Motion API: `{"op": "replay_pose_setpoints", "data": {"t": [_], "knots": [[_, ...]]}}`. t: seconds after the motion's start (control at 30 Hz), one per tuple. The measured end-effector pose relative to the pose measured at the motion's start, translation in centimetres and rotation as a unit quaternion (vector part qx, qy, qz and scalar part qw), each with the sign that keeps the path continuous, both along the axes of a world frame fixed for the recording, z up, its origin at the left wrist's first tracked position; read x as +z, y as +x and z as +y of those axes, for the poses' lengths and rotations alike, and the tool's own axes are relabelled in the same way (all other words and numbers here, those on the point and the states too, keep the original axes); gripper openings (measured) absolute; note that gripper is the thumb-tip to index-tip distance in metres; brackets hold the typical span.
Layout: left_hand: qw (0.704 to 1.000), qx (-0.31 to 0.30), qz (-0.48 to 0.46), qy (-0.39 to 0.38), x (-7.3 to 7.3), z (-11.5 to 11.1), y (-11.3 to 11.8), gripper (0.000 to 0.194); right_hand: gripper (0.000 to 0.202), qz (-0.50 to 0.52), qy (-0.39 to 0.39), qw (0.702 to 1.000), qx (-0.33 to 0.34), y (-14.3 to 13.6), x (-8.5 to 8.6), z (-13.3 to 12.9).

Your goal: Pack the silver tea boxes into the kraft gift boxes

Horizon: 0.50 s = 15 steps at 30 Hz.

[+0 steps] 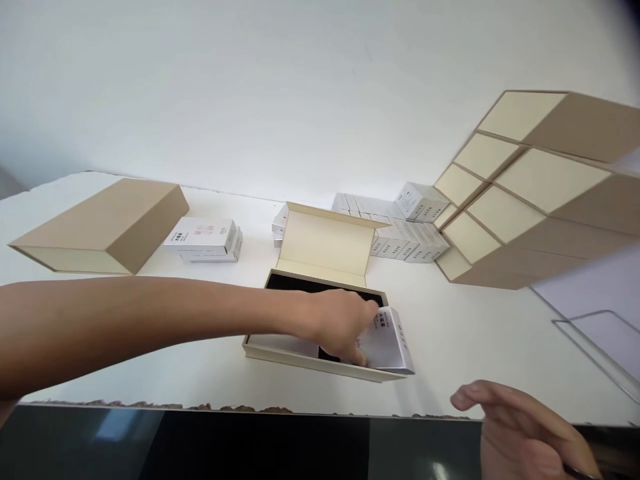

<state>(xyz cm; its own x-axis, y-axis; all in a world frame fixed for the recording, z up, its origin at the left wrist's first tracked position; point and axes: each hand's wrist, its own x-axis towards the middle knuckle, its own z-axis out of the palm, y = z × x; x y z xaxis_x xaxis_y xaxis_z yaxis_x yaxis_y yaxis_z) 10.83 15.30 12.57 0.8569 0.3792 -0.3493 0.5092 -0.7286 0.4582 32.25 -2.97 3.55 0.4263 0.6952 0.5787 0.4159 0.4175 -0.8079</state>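
In the head view an open cream gift box [280, 357] with a dark inside lies near the table's front edge, its lid raised toward the wall. My left hand [343, 323] reaches across it, fingers closed on the left part of a small silvery-white carton [387, 343]. That carton sits tilted at the gift box's right end, overlapping its rim. Another pale carton lies in the left part, mostly behind my forearm. Off the front edge at the lower right, my right hand [525, 427] holds nothing, its fingers apart and loosely bent.
A closed tan box [100, 220] stands at the left, beside two stacked white cartons [203, 237]. Rows of white cartons [400, 233] line the wall behind the lid. Several tan boxes [530, 187] are piled at the right, above a thin metal frame [595, 353].
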Motion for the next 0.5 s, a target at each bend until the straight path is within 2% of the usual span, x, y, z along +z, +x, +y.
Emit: {"op": "replay_pose_setpoints", "data": {"t": [0.1,0.2,0.33,0.43,0.5], "knots": [[0.997,0.024,-0.022,-0.065,0.5,0.2,-0.5,0.058,0.023,-0.003,-0.049,0.999,-0.018,-1.8,0.5,-0.3],[0.992,0.066,-0.049,-0.095,0.0,-0.2,-0.3,0.079,0.020,-0.011,-0.070,0.997,-0.023,-3.5,0.8,0.2],[0.977,0.101,-0.073,-0.173,-2.2,-1.2,0.2,0.065,0.017,-0.026,-0.079,0.996,-0.034,-4.9,1.0,0.8],[0.973,0.118,-0.119,-0.159,-3.3,-1.6,0.3,0.061,0.016,-0.037,-0.083,0.995,-0.032,-5.4,1.0,0.8],[0.971,0.129,-0.147,-0.136,-3.3,-1.7,0.3,0.061,0.015,-0.038,-0.088,0.995,-0.039,-5.5,0.9,0.7]]}}
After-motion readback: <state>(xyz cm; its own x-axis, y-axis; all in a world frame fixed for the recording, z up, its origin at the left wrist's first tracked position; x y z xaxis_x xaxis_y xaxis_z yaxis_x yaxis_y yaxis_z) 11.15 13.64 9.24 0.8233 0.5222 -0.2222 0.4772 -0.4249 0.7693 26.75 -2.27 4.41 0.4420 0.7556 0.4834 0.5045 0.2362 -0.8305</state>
